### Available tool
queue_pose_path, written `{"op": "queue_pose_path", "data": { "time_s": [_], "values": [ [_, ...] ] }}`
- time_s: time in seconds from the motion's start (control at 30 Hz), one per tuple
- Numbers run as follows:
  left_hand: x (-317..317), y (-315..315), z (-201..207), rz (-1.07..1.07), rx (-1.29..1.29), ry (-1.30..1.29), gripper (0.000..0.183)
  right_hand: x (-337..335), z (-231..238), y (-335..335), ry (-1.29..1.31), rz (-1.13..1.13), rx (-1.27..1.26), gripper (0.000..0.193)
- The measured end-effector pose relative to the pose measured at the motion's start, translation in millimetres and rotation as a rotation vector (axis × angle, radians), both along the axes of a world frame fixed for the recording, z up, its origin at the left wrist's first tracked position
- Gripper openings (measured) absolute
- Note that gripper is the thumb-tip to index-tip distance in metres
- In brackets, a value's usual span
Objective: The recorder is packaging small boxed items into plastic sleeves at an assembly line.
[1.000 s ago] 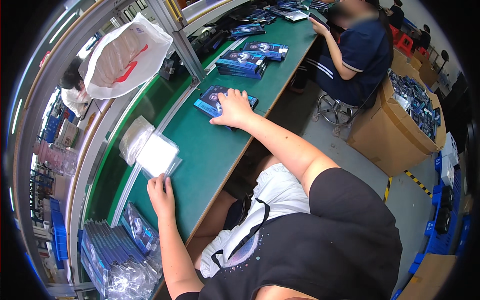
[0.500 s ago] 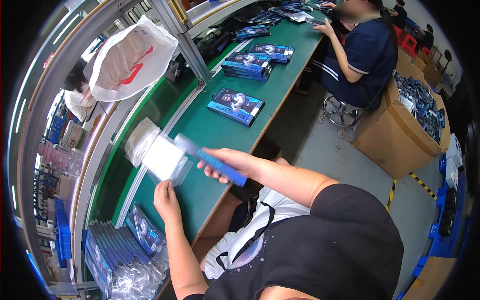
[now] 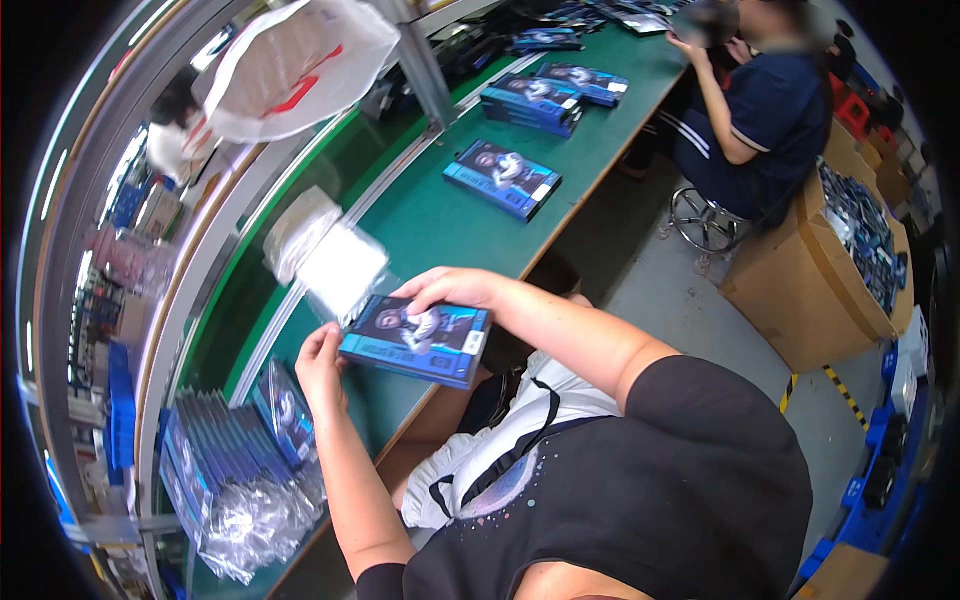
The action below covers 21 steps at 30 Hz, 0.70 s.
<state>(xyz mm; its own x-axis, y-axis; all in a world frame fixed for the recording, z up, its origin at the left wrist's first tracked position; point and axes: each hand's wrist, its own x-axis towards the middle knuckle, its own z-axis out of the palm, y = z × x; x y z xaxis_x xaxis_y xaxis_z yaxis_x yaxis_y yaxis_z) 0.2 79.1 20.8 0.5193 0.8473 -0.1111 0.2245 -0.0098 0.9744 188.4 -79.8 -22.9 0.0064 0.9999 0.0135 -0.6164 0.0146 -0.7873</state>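
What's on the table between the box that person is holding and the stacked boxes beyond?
In the head view, a blue box lies flat there on the green table, apart from both the held box in the right hand and the stack.

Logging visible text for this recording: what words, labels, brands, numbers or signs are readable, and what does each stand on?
None that I can quote reliably.
Box in the right hand: dark lettering along a blue band, too small and blurred.
Flat box on the green table: similar lettering, too small.
White bag: a red mark, no legible words.
Blue bins: pale labels, too small.
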Motion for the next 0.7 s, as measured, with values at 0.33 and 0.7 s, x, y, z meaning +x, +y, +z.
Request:
{"op": "queue_pose_path", "data": {
  "time_s": [0.33, 0.7],
  "values": [
    [7.8, -0.3, 12.8, -0.182, 0.161, 0.114, 0.016, -4.0, 6.8, 6.7, -0.175, 0.011, -0.087, 0.081],
    [-7.7, 11.9, 9.9, -0.158, 0.053, 0.070, 0.017, -5.8, 7.5, 13.8, -0.179, -0.040, -0.024, 0.052]
  ]
}}
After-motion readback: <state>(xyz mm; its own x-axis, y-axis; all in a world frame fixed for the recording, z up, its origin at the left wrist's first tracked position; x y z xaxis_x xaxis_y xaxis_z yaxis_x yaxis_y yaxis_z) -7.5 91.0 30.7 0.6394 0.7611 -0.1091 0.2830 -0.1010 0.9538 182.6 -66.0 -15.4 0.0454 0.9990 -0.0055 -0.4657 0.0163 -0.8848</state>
